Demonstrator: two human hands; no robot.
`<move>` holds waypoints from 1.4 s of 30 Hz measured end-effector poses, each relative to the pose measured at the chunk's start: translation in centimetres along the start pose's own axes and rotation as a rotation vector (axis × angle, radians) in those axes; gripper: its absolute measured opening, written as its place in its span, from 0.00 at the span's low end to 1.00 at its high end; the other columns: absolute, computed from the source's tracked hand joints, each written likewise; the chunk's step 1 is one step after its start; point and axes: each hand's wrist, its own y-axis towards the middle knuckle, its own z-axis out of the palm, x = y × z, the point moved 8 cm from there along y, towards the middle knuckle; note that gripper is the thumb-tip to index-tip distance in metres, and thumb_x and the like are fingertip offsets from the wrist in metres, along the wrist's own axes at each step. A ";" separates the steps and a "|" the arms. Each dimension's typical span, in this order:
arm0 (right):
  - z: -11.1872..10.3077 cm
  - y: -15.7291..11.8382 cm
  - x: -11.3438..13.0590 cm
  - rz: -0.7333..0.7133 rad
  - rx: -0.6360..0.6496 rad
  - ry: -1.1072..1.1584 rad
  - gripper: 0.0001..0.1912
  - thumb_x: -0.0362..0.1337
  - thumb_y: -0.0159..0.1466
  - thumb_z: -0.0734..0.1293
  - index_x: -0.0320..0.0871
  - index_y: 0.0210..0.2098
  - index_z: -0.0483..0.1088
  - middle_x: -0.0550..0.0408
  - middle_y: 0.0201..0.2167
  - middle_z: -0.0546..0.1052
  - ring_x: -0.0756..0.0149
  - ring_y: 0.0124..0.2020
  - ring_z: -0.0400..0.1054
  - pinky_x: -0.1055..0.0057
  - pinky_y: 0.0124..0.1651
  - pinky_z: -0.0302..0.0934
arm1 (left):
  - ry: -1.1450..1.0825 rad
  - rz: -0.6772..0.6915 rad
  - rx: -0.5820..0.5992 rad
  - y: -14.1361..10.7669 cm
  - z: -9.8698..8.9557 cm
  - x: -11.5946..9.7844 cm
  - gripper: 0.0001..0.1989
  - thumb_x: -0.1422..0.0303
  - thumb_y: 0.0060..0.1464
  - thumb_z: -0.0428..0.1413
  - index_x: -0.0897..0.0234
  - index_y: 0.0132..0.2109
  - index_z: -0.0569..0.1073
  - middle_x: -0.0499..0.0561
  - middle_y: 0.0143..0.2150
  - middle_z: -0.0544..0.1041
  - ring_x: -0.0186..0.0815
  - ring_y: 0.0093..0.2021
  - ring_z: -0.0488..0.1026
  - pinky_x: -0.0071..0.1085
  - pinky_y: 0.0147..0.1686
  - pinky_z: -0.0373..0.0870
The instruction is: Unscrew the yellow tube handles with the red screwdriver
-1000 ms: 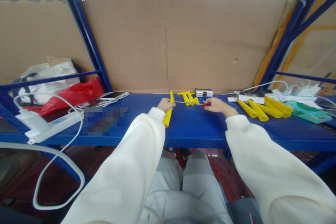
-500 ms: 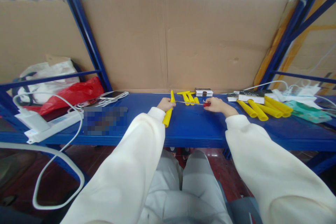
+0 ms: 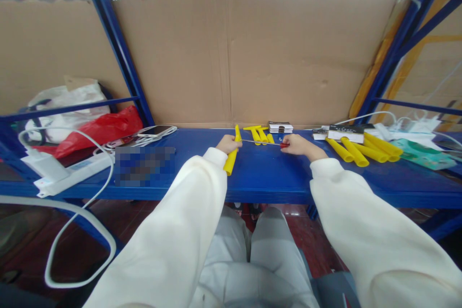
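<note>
My left hand (image 3: 226, 144) is closed around a yellow tube (image 3: 231, 161) whose wider end points toward me over the blue tabletop. In my right hand (image 3: 296, 145) is a screwdriver (image 3: 284, 145) with a red handle, gripped in closed fingers. Its thin metal shaft runs left, and the tip meets the side of the tube near my left fingers. Just behind the shaft lie several yellow pieces (image 3: 258, 135), some T-shaped. A stack of small black-and-white boxes (image 3: 280, 127) stands beyond my right hand.
Several yellow tubes (image 3: 355, 151) lie at the right beside a white-and-black box (image 3: 345, 134) and a green packet (image 3: 422, 153). At the left are a power strip (image 3: 75, 173) with a looping cable, a phone (image 3: 156, 130) and a red bag (image 3: 104, 130). Cardboard (image 3: 288, 57) closes the back.
</note>
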 end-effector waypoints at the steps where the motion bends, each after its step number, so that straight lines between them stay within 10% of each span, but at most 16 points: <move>1: 0.0 0.0 0.0 0.004 0.010 -0.006 0.05 0.36 0.56 0.70 0.45 0.34 0.76 0.53 0.30 0.80 0.62 0.33 0.73 0.72 0.34 0.60 | 0.002 0.000 0.001 0.0 0.0 0.0 0.09 0.79 0.46 0.59 0.65 0.22 0.71 0.44 0.15 0.69 0.31 0.20 0.68 0.26 0.25 0.65; 42: -0.4 -0.3 -0.1 0.065 -0.005 -0.100 0.08 0.35 0.55 0.69 0.46 0.35 0.76 0.52 0.34 0.82 0.59 0.36 0.74 0.70 0.37 0.61 | 0.020 0.003 0.052 0.0 0.5 -0.1 0.12 0.80 0.45 0.60 0.65 0.19 0.70 0.44 0.15 0.69 0.30 0.19 0.68 0.25 0.23 0.64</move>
